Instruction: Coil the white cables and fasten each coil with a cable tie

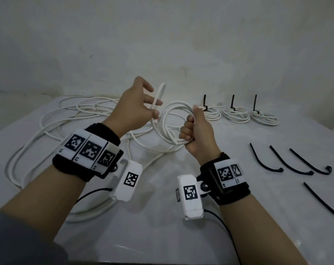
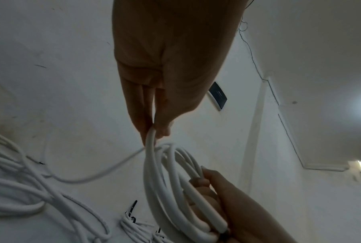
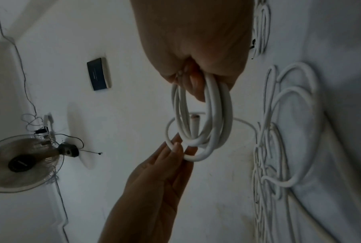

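Observation:
My right hand (image 1: 190,131) grips a coil of white cable (image 1: 167,119) in its fist, held upright above the table. My left hand (image 1: 155,110) is just left of the coil and pinches the cable's loose strand between thumb and straight fingers. The free end (image 1: 162,87) sticks up past the fingers. The left wrist view shows the left hand (image 2: 154,129) pinching the strand where it meets the coil (image 2: 169,180). In the right wrist view the right hand (image 3: 198,78) holds the coil's loops (image 3: 209,125) from above, and the left hand (image 3: 174,148) touches their lower edge.
Three tied coils (image 1: 236,114) with upright black ties sit in a row at the back right. Several loose black cable ties (image 1: 290,163) lie on the white table (image 1: 162,236) at the right. A tangle of uncoiled white cable (image 1: 47,131) spreads over the left side.

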The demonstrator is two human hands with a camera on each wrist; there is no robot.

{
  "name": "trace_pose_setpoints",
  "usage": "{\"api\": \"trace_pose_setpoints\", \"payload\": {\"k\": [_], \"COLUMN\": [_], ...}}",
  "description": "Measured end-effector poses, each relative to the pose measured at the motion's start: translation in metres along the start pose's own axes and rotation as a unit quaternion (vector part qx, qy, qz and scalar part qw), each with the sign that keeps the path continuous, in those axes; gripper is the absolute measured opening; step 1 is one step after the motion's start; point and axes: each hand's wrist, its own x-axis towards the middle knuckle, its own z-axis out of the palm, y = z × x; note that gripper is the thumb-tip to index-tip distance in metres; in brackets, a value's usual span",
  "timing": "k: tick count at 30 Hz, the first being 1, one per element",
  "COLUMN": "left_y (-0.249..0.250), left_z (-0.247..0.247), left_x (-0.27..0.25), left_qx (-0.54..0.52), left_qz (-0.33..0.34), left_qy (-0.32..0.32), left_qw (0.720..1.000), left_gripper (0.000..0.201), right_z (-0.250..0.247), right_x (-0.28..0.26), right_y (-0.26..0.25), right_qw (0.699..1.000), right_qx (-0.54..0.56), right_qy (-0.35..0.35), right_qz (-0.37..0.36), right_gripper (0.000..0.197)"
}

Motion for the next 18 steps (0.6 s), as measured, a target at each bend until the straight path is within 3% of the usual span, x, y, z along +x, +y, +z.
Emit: {"api": "trace_pose_setpoints", "payload": {"k": [4, 7, 10, 18], "left_y": [-0.011, -0.021, -0.024, -0.036], "left_z": [0.017, 0.035, 0.048, 0.049], "left_x": [0.006, 0.004, 0.001, -0.001], "left_qx": [0.047, -0.036, -0.102, -0.078], "left_qz": [0.076, 0.114, 0.098, 0.064], "left_qy": [0.012, -0.008, -0.005, -0.002], "left_qw": [0.996, 0.993, 0.99, 0.995], "left_gripper": [0.02, 0.018, 0.025, 0.036], "right_z": [-0.002, -0.004, -0.007, 0.002], "right_x": [0.002, 0.004, 0.007, 0.006], "right_y": [0.001, 0.001, 0.003, 0.02], "right_qw": [0.999, 0.998, 0.996, 0.981], "right_qx": [-0.043, -0.065, -0.086, -0.185], "right_qy": [-0.007, -0.004, -0.008, -0.035], "right_qz": [-0.01, -0.018, -0.022, -0.045], "right_gripper": [0.042, 0.042, 0.042, 0.04]}}
